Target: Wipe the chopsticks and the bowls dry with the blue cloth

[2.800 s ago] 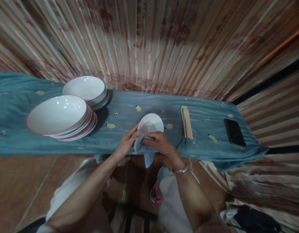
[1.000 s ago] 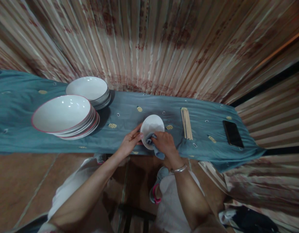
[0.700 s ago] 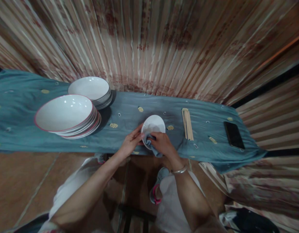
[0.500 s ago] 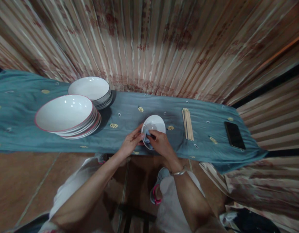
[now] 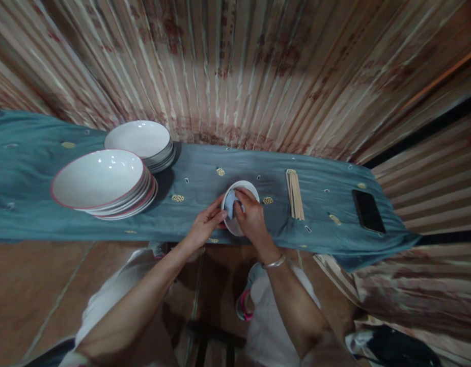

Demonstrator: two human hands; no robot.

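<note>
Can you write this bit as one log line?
left hand: holding white bowl; right hand: holding blue cloth inside bowl; nearby: dish stacks, pale sticks, phone

The one camera sits on my head, looking forward and down from above my left hand and right hand (both near mid-view) to the table and curtain beyond.

From the white bowl, passage is open at 12 o'clock to the curtain, but obstructed at 9 by red-rimmed dishes and 10 by dark-rimmed dishes (both stacked), and 3 by sticks.
</note>
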